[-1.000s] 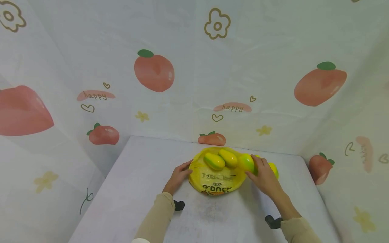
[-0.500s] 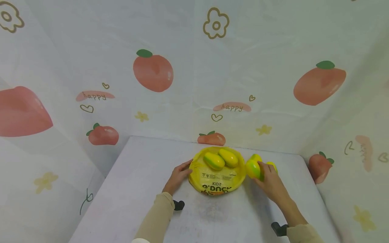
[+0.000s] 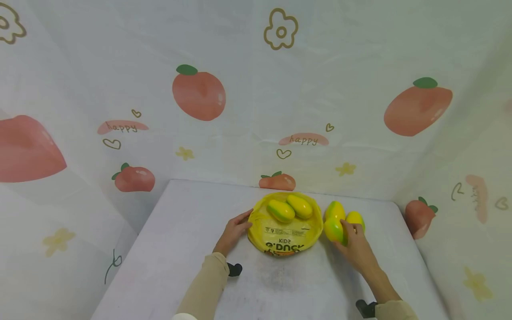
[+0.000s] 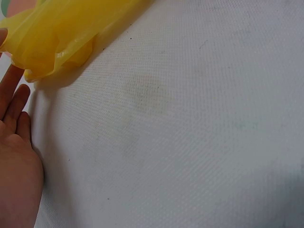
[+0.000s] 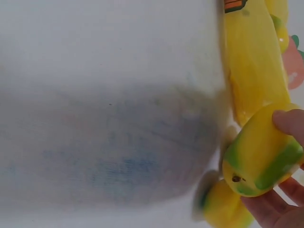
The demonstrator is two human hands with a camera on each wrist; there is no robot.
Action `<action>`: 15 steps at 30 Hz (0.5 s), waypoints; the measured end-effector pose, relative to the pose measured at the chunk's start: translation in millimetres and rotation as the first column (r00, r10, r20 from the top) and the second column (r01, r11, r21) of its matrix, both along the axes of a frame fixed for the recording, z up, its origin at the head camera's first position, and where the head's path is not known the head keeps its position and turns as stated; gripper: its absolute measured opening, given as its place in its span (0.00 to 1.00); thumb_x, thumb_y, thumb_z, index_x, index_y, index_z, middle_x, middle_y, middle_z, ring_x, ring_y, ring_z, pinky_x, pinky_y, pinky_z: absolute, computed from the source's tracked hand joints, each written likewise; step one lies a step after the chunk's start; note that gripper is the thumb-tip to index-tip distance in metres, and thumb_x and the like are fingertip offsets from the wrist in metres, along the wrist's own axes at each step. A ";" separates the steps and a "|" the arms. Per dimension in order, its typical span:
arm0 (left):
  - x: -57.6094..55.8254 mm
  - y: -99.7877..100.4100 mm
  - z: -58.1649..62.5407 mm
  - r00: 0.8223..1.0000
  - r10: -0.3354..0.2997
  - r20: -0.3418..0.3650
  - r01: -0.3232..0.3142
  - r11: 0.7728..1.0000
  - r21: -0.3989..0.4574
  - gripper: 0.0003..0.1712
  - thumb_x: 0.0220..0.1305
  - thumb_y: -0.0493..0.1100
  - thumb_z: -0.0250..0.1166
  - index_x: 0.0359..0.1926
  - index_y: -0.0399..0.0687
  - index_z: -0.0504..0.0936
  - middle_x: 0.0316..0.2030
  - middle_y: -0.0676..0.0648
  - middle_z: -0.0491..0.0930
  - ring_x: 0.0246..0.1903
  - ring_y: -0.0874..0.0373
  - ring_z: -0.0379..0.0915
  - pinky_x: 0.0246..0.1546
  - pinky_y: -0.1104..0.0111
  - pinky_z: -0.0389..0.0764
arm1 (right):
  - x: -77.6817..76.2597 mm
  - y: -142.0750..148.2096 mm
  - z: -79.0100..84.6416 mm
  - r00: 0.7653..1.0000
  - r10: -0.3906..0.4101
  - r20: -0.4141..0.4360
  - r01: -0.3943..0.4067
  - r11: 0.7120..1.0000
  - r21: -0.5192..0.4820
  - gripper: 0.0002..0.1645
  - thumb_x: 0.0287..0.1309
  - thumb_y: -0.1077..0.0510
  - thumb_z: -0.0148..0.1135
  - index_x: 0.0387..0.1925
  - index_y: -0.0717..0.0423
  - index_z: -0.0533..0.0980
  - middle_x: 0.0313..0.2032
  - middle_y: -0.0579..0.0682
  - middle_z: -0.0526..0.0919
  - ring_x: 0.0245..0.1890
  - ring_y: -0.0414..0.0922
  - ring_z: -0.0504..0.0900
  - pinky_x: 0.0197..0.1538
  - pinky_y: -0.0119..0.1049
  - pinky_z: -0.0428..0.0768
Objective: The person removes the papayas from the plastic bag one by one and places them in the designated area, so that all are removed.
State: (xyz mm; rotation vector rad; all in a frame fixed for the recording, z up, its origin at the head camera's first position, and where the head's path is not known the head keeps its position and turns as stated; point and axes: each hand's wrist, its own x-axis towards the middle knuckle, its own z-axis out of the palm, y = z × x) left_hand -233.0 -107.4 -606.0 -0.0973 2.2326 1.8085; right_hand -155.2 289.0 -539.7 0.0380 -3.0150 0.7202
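Observation:
A round container wrapped in a yellow plastic bag (image 3: 280, 240) with dark upside-down lettering stands towards the back of the table. Two yellow-green mangoes, the left mango (image 3: 281, 211) and the right mango (image 3: 300, 206), lie in it. My left hand (image 3: 233, 233) rests against its left rim, and fingers (image 4: 19, 97) touch the plastic. Just right of the container, my right hand (image 3: 357, 251) grips another mango (image 5: 259, 154) between thumb and fingers. Close around that one are a mango behind (image 3: 334, 209) and a mango to the right (image 3: 355, 218), partly hidden by the hand.
The white table (image 3: 180, 213) ends at a fabric backdrop (image 3: 256, 89) printed with fruit, hearts and flowers, which rises behind and at both sides. A black mount (image 3: 235, 269) sits at my left wrist, and a similar black mount (image 3: 366, 307) at my right.
My right hand has moved the gripped mango from the container's right edge outward to the right and nearer to me. The left hand has stayed against the rim.

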 end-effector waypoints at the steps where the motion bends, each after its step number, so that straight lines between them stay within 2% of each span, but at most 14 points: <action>1: 0.0 -0.3 0.0 1.000 0.000 -0.001 0.000 1.000 0.000 0.28 0.67 0.51 0.65 0.67 0.73 0.76 0.73 0.58 0.71 0.79 0.50 0.54 0.80 0.43 0.51 | 0.0 -0.2 -1.5 1.000 -0.001 0.001 0.001 1.000 -0.001 0.45 0.59 0.56 0.72 0.73 0.63 0.62 0.60 0.70 0.66 0.51 0.62 0.78 0.58 0.64 0.80; 15: 1.1 1.2 2.9 1.000 0.009 0.003 -0.009 1.000 -0.005 0.28 0.67 0.50 0.65 0.68 0.73 0.76 0.72 0.59 0.71 0.79 0.51 0.54 0.80 0.43 0.50 | 0.1 -3.4 -18.5 1.000 -0.012 -0.010 0.012 1.000 0.024 0.44 0.57 0.56 0.74 0.71 0.64 0.65 0.56 0.70 0.69 0.48 0.59 0.78 0.55 0.60 0.82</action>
